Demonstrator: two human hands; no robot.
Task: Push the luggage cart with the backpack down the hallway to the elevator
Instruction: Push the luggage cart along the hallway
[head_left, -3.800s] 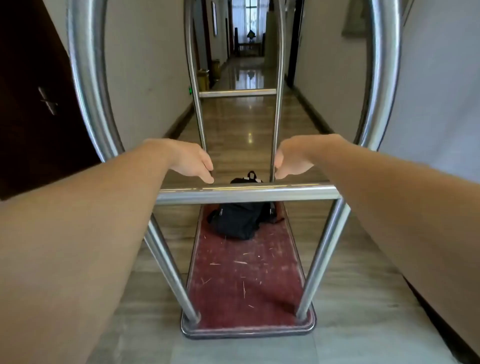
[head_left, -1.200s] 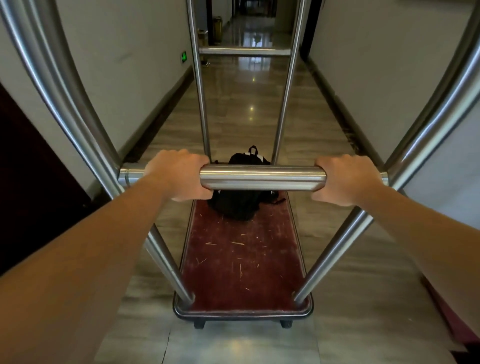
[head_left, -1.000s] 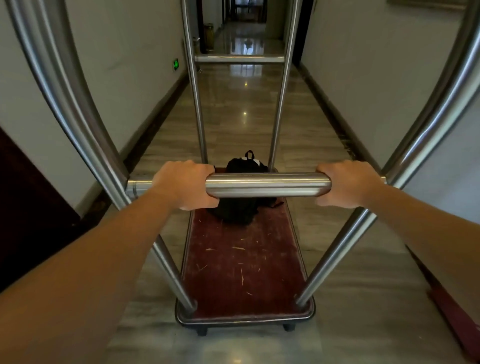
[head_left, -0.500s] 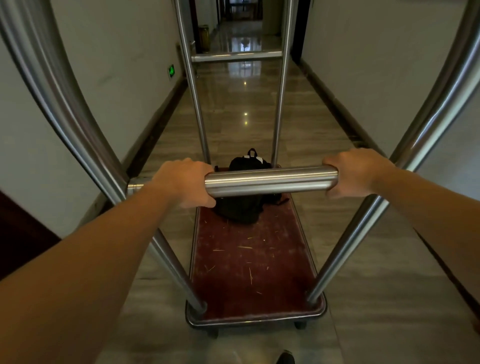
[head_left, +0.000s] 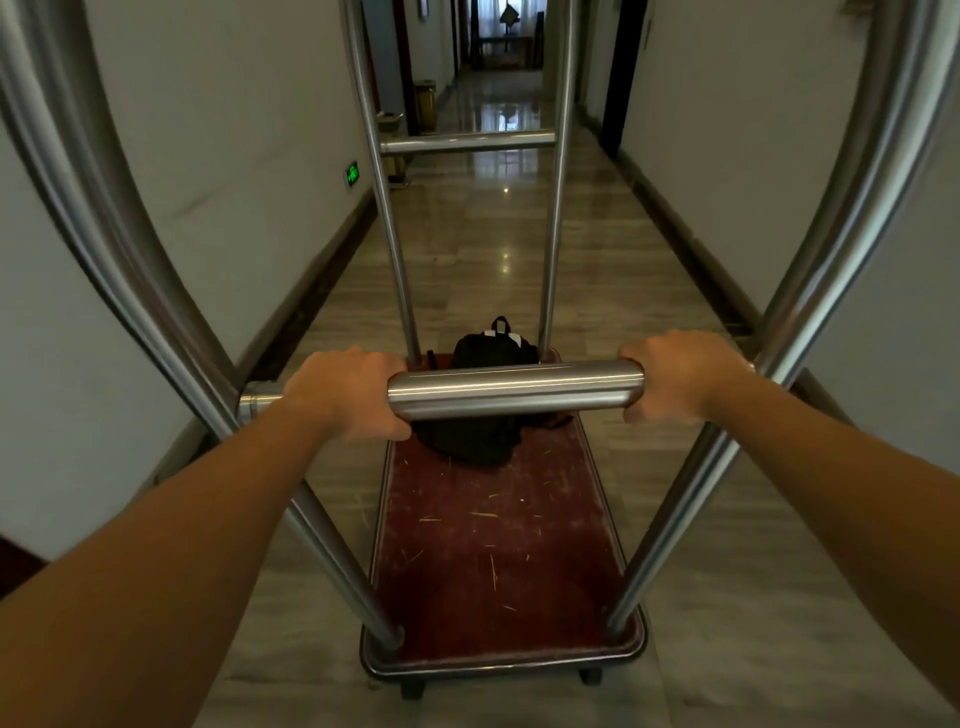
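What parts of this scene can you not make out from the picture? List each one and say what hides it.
Head view only:
- Backpack: its middle is hidden behind the handle bar.
- Cart: the top of the frame is cut off by the upper edge; the wheels are mostly under the deck.
- Left hand and right hand: fingertips curl out of sight round the bar.
- Green sign: too small to read.
- Elevator: not visible anywhere.
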